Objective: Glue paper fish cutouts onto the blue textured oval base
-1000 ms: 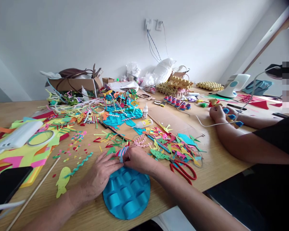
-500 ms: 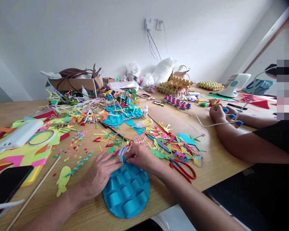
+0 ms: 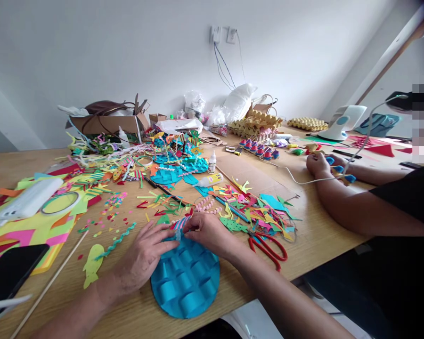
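Note:
A round blue paper disc with rows of raised paper loops lies at the table's front edge. At its far rim, my right hand is closed in a pinch on a pink-and-blue striped paper cutout. My left hand meets it from the other side, thumb and fingertips closed around the pale blue end of this cutout. The fingers partly cover the piece. A yellow fish-shaped cutout with a wavy teal strip lies left of my left hand. Red-handled scissors rest to the right.
Paper scraps, glue bottles and a black pen lie beyond the disc. At left are coloured sheets, a phone and a thin stick. A co-worker's hands handle painted egg-carton pieces at right.
Both my hands stay at the disc's far rim, with small finger movements; more of the striped cutout's left end shows. The camera view shifts slightly.

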{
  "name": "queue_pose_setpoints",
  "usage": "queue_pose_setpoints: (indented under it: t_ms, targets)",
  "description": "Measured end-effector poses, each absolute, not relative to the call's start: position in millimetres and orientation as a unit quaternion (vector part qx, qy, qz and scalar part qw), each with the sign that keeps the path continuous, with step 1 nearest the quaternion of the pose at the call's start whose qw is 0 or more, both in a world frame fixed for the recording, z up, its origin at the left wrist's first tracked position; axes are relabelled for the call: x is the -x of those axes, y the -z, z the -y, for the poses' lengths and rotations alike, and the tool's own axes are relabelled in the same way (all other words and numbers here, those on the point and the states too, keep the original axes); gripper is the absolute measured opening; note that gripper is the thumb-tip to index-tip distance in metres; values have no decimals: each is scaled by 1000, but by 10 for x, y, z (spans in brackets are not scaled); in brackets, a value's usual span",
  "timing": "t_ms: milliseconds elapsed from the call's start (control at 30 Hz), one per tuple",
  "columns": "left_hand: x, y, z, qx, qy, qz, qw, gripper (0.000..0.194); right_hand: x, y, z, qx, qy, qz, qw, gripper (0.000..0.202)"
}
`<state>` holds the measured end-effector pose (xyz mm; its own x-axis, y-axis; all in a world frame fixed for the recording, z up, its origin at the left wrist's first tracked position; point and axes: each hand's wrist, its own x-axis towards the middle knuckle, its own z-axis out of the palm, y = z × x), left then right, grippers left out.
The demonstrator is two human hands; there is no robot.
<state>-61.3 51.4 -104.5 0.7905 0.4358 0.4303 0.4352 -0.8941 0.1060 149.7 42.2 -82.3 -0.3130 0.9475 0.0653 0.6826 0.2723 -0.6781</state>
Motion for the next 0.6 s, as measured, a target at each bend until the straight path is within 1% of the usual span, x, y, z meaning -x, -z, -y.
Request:
queue_pose_setpoints:
  t_ms: [433, 600]
  targets:
    - [673, 924, -539, -929, -289, -231, 31, 34, -1539, 700, -226, 580, -210, 754, 226, 17]
    - [714, 865, -564, -906, -329, -256, 71, 36, -1614, 597, 22, 591, -172, 743, 264, 12]
